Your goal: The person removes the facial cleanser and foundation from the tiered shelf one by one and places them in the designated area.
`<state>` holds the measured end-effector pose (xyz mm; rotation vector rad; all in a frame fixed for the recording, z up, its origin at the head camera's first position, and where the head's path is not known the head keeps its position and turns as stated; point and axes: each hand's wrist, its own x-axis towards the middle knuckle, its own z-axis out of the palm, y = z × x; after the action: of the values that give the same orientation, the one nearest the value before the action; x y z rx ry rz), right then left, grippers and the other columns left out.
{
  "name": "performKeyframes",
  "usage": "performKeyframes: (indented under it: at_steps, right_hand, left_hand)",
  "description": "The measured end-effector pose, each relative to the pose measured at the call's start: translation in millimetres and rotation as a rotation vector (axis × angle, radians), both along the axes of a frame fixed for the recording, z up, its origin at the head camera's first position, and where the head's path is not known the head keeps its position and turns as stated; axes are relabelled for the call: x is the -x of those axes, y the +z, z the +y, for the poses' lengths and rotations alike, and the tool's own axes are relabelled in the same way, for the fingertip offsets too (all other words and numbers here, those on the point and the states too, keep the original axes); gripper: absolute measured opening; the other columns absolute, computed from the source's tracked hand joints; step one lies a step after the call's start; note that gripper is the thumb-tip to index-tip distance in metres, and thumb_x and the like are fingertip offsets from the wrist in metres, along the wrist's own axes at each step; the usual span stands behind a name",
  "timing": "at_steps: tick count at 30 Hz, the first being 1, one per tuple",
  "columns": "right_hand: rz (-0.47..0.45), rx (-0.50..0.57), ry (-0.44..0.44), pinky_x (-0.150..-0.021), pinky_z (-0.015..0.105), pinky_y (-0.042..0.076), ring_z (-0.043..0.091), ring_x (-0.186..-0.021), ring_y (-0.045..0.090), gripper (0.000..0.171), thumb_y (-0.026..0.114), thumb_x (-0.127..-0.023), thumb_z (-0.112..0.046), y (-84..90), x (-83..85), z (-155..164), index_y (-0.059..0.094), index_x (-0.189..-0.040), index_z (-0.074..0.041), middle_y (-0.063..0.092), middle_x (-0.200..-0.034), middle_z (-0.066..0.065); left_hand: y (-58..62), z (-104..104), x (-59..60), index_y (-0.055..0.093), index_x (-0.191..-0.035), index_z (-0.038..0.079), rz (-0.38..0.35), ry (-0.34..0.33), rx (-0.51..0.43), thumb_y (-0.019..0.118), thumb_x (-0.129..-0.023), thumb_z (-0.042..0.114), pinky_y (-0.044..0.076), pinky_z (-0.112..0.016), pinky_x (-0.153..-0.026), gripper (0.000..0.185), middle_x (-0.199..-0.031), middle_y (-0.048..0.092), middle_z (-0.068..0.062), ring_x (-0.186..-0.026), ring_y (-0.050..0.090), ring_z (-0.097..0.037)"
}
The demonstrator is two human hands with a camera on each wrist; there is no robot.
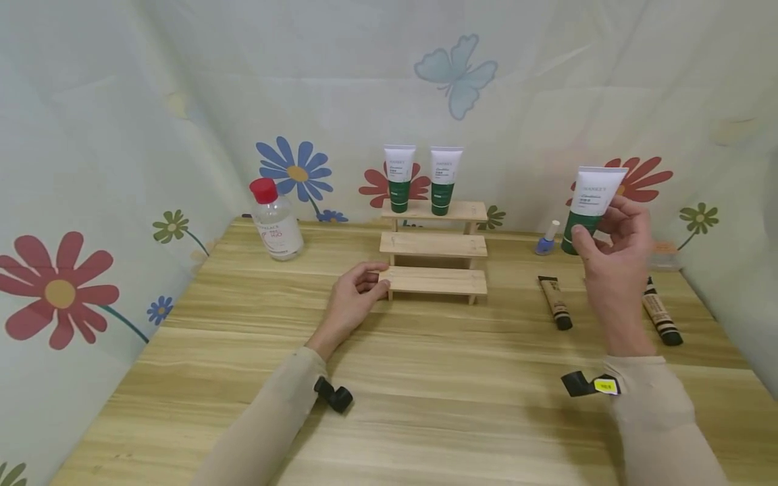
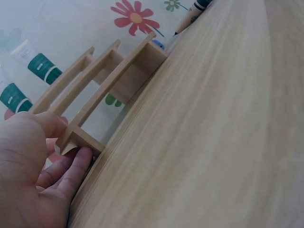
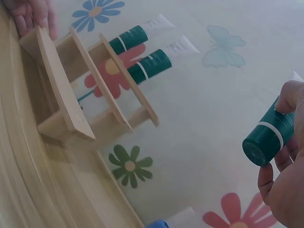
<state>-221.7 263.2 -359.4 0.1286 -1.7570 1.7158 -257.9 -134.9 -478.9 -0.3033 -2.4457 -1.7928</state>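
My right hand [image 1: 616,263] holds a white-and-green squeeze tube [image 1: 598,192] upright above the table's right side, thumb on its front. In the right wrist view the tube's green cap [image 3: 256,148] points down and towards the stand. With thumb and fingers, my left hand [image 1: 355,293] grips the left end of the lowest step of a three-step wooden display stand [image 1: 434,280]. Two matching tubes, a left one [image 1: 399,177] and a right one [image 1: 446,179], stand upright on the top step. The lower two steps bear nothing.
Left of the stand stands a clear bottle [image 1: 278,229] with a red cap. On the right are a blue nail polish bottle [image 1: 545,244] and two lying tan tubes, one nearer [image 1: 555,302], one farther right [image 1: 661,314]. A patterned curtain [image 1: 523,94] hangs behind the table.
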Motion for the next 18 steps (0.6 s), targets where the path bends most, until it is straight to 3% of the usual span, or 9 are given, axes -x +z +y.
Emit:
performKeyframes:
  at_steps: [9,18]
  right_hand:
    - [0.012,0.059,-0.100,-0.092,0.018,0.054,0.021,-0.113,0.058,0.054,0.073,-0.099,0.009,6.5,-26.7,35.9,0.062,-0.148,-0.009,0.064,-0.132,0.006]
    - [-0.168,-0.195,-0.355,-0.100,0.018,0.048,0.010,-0.117,0.057,0.056,0.068,-0.107,-0.002,-0.1,-53.7,70.8,0.055,-0.159,-0.018,0.060,-0.136,-0.011]
  left_hand:
    - [1.8,0.5,-0.9,0.076,-0.139,0.018,0.004,-0.004,0.003,0.078,-0.108,0.021,0.056,-0.044,-0.109,0.031,-0.130,0.073,-0.008,-0.119,0.069,-0.023]
    - [1.5,0.5,-0.8,0.076,-0.137,0.019,-0.006,-0.007,-0.006,0.077,-0.108,0.022,0.057,-0.043,-0.106,0.029,-0.126,0.074,-0.008,-0.117,0.070,-0.023]
